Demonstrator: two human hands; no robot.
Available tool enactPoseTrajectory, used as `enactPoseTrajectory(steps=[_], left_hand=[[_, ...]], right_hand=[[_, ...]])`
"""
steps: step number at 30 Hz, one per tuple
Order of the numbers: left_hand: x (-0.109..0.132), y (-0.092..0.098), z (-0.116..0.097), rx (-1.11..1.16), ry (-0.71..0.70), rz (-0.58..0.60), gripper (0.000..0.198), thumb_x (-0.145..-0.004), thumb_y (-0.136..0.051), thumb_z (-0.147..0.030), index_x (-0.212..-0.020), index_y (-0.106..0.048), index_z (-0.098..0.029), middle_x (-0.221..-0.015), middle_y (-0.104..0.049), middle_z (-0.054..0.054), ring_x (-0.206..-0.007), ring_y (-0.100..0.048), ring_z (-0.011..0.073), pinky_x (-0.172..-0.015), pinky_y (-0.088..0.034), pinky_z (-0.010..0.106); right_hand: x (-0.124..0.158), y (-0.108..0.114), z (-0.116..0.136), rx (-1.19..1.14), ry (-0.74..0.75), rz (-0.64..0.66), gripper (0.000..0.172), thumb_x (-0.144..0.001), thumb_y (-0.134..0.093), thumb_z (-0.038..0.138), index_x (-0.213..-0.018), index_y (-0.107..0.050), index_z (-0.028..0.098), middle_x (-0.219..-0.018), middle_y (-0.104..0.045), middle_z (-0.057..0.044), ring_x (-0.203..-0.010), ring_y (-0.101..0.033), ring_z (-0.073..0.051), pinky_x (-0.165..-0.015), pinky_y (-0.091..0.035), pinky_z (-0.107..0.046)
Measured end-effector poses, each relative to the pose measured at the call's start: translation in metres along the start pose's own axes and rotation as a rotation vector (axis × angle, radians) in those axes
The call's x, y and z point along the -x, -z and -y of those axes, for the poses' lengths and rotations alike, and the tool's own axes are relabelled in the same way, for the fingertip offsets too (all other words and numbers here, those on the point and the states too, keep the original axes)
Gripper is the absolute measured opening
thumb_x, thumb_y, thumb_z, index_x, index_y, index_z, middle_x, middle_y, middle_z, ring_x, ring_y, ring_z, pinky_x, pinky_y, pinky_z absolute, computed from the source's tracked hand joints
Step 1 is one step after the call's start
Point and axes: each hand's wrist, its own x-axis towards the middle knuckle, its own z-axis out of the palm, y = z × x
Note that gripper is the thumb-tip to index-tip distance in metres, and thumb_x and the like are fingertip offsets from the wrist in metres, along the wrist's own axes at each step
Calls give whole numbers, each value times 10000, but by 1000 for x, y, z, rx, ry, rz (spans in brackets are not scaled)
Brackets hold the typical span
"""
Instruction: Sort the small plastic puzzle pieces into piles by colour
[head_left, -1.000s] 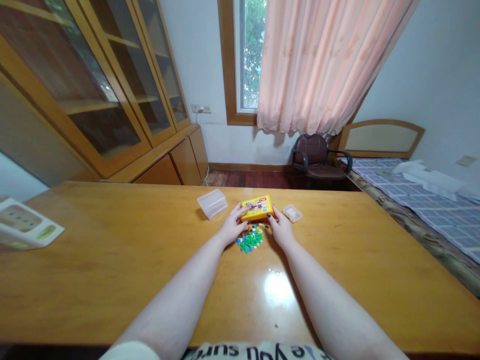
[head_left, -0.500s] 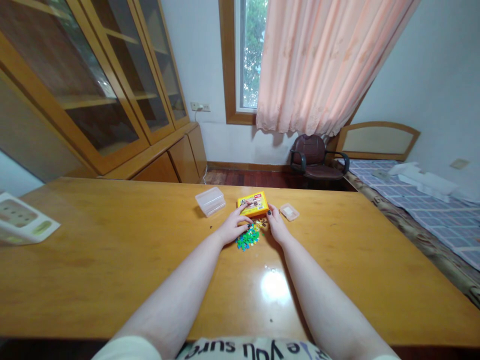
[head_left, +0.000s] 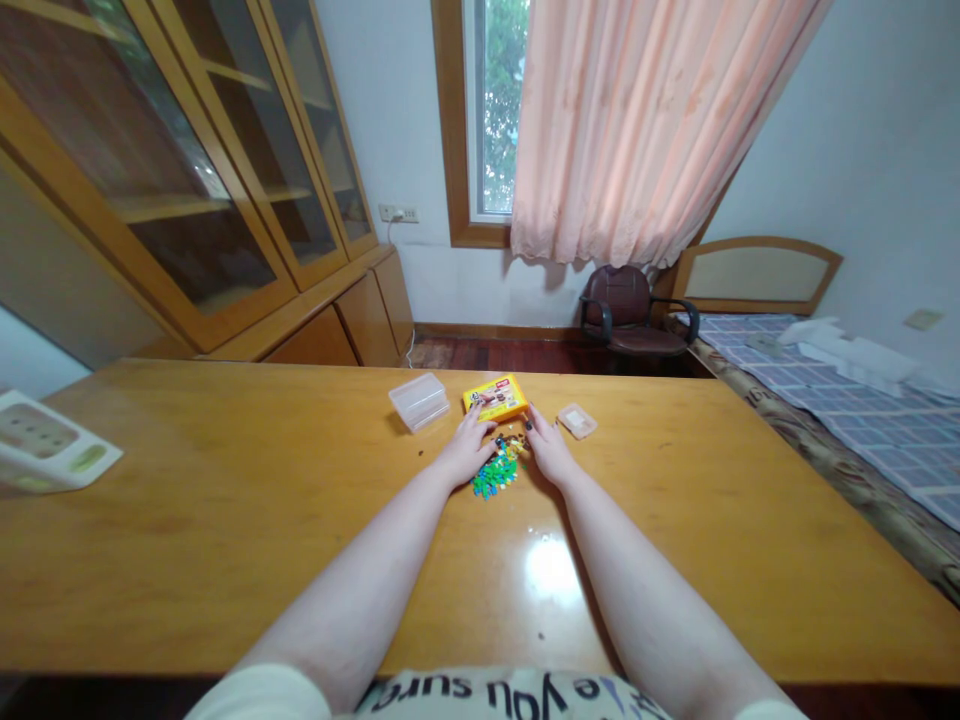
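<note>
Yellow box has slid left, nearer the clear container, and lies beyond the small coloured bricks. The left hand, fingers spread, touches the box's near left edge; the right hand (fingers likewise unclenched) sits at its right corner.

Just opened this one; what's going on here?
A person has both hands at a yellow box on a wooden table. The left hand's fingers reach onto it; the right hand is at its right corner. Loose colored pieces lie between the hands, with a clear container to the left and a small tray to the right.
</note>
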Motion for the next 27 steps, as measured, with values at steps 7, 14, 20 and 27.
enactPoseTrajectory(steps=[7,14,20,27], left_hand=[[0,-3,3,-47,44,16,506,-822,-512,-302,-1295,-461,-128,-1500,-250,150,-1401,-172,270,-1145,-171,452],[1,0,7,-187,143,-31,567,-857,-461,-367,-1367,-371,-137,-1504,-244,147,-1401,-148,302,-1124,-177,499],[1,6,15,-243,72,43,533,-879,-407,-355,-1345,-404,-96,-1475,-315,148,-1386,-222,261,-1142,-183,404],[8,17,0,-260,55,-34,539,-859,-445,-317,-1358,-373,-128,-1466,-330,147,-1359,-291,259,-1113,-251,400]], right_hand=[[3,1,7,-51,-95,-16,525,-909,-365,394,-1377,-398,158,-1385,-457,-132,-1292,-406,-250,-1121,-152,-493],[7,0,10,-9,-75,-69,496,-907,-374,397,-1334,-461,160,-1323,-525,-125,-1224,-480,-242,-1044,-337,-409],[13,0,19,265,47,119,524,-895,-433,358,-1375,-402,153,-1441,-374,-138,-1348,-307,-265,-1113,-151,-494],[19,4,30,267,188,282,523,-877,-471,369,-1366,-422,189,-1413,-427,-110,-1325,-349,-246,-1108,-198,-459]])
